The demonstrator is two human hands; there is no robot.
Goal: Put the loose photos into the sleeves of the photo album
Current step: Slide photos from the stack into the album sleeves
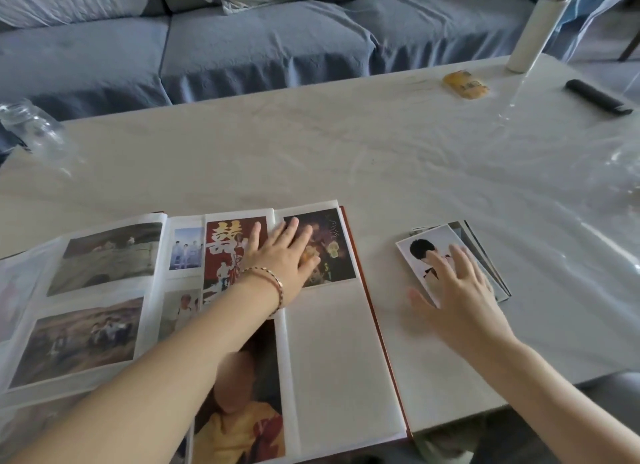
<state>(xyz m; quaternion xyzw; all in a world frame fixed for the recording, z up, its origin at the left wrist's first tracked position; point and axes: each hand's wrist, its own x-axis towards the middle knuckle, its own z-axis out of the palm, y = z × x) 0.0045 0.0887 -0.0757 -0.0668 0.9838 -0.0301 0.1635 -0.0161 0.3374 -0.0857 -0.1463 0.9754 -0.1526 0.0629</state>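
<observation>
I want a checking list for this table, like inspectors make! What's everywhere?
Surface: pale table under a clear plastic sheet.
Job's things: open photo album, right page's lower sleeve empty; stack of loose photos beside it.
Clutter: white bottle, yellow packet, black bar, clear jar.
Hands: left hand flat on the album; right hand spread open over the stack.
Cables: nothing seen.
Surroundings: blue sofa behind the table.

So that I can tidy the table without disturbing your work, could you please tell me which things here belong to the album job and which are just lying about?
Belongs to the job:
photo album, open under the left hand
stack of loose photos, under the right hand

Just lying about:
white bottle
yellow packet
black bar
clear jar
</observation>
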